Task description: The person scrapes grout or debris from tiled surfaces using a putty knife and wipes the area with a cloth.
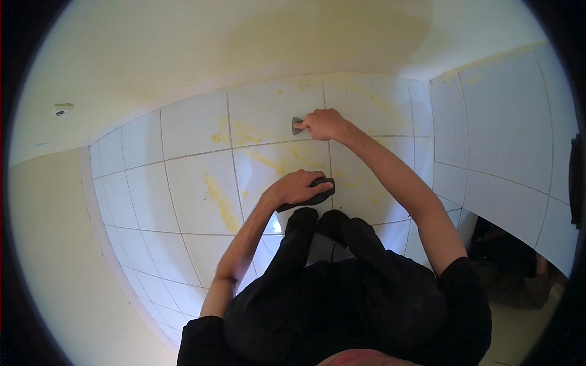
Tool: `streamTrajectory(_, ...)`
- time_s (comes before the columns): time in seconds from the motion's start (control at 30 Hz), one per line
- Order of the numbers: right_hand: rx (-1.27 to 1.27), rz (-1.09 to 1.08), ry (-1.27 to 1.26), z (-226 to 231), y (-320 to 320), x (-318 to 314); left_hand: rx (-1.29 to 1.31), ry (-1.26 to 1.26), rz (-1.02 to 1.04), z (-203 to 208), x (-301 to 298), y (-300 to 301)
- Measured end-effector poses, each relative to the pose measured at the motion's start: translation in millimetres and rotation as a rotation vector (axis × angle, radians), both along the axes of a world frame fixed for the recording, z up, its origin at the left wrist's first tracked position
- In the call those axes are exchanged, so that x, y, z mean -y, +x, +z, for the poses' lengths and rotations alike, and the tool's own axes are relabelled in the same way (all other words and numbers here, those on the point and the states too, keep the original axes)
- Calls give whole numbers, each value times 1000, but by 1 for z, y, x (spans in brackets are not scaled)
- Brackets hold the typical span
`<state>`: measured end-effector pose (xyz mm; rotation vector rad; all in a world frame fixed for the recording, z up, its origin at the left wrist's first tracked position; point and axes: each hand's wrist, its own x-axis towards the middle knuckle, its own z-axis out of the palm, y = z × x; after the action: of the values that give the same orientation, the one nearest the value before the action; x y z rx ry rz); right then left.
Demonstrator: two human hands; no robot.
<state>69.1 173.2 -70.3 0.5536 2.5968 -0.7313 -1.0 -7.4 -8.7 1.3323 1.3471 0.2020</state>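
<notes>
My right hand (pixel 328 124) is closed round a small scraper, its grey wedge-shaped blade (pixel 295 127) touching a white tile near the far wall. The fingers hide its handle. Nearer to me, my left hand (pixel 298 187) grips a dark, elongated, soft-looking thing (pixel 320 196) just in front of my feet. Its kind I cannot make out. Yellow smears (pixel 268 160) and specks mark the tiles (pixel 278 100) around both hands, with a long yellow streak (pixel 220 203) to the left.
My dark-clad knees (pixel 390 287) and feet (pixel 332 224) are close below the hands. A cream wall (pixel 183 55) with a small white fitting (pixel 61 110) bounds the far side. Tiled wall (pixel 506 116) rises at the right, with a dark opening (pixel 494 244) beneath it.
</notes>
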Motion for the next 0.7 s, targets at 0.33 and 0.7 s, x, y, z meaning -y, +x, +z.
streamTrajectory(0.33, 2, 3, 20, 1, -6, -2, 15, 14, -12, 0, -1, -3)
streamTrajectory(0.7, -12, 62, 143, 12, -21, 9, 7, 2, -8, 0, 0, -6)
